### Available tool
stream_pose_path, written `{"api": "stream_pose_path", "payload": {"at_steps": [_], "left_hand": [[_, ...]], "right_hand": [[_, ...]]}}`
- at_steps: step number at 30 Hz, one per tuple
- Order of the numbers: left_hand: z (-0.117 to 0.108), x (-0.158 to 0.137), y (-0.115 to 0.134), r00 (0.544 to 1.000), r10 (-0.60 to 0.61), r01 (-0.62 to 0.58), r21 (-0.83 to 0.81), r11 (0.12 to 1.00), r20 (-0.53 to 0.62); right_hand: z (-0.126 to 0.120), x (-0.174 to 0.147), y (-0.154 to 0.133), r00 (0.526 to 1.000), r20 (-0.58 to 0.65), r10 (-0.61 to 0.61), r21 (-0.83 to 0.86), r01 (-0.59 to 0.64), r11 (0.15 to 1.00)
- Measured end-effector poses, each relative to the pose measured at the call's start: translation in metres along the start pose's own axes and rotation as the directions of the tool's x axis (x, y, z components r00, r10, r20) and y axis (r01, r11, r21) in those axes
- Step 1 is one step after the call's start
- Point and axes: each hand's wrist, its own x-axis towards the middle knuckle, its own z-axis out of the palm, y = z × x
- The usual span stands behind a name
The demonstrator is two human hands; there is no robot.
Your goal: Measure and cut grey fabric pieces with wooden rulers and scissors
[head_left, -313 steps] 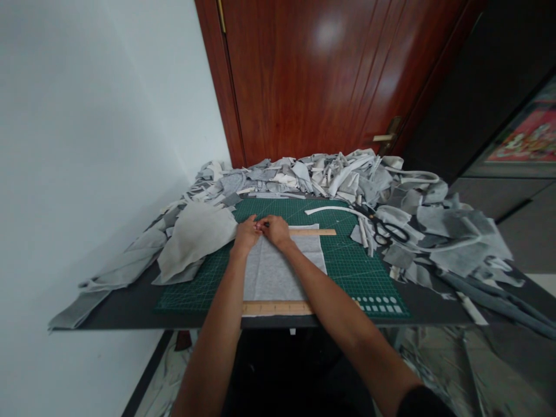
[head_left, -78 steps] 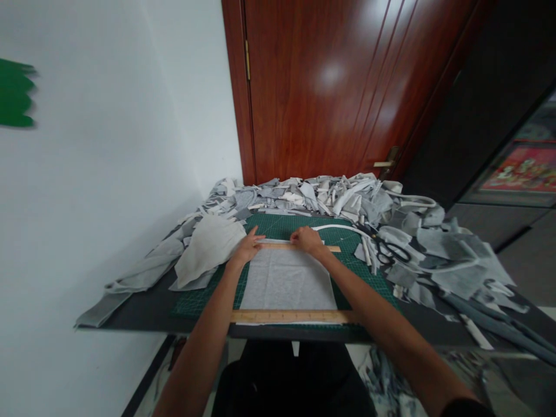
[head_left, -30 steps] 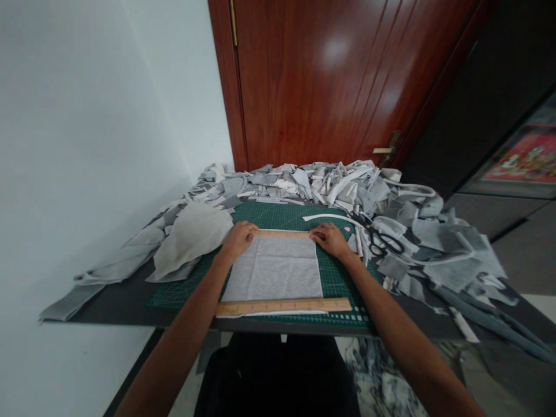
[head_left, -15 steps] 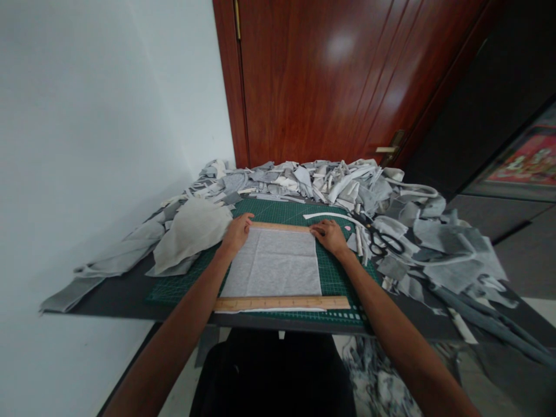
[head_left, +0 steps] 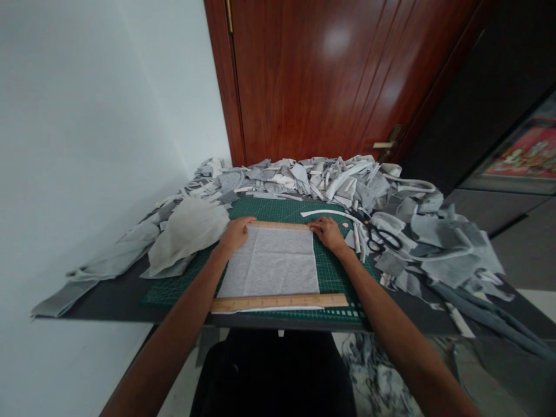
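A light grey piece of fabric [head_left: 273, 263] lies flat on a green cutting mat [head_left: 334, 272], with faint creases across it. Along its far edge runs a narrow wooden ruler [head_left: 280, 225]. My left hand [head_left: 236, 233] grips the left end of that ruler at the fabric's far left corner. At the far right corner, my right hand [head_left: 328, 231] pinches the ruler's other end. A second, wider wooden ruler [head_left: 278, 302] lies across the near edge of the fabric, touched by neither hand. A strip of white cloth shows just below it.
Black-handled scissors [head_left: 382, 238] lie right of my right hand, beside a curved white strip [head_left: 325, 212]. Heaps of grey scraps [head_left: 299, 176] line the table's back and right. A beige cloth piece [head_left: 186, 234] lies left. A wooden door [head_left: 304, 87] stands behind.
My left fingers have come down and closed more over the ruler's end. My right hand stays at its end. The whole view has shifted slightly.
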Motion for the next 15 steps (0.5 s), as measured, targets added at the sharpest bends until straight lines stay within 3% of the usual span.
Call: {"api": "stream_pose_path", "payload": {"at_steps": [6,15], "left_hand": [[0.003,0.000,0.008,0.994,0.069,-0.071,0.029,0.997,0.083],[0.012,-0.002,0.014,0.990,0.096,-0.106,0.094,0.990,0.105]], "right_hand": [[0.001,0.000,0.000,1.000,0.013,0.021,-0.012,-0.021,1.000],[0.001,-0.001,-0.008,0.998,-0.023,0.063,-0.038,-0.064,0.997]]}}
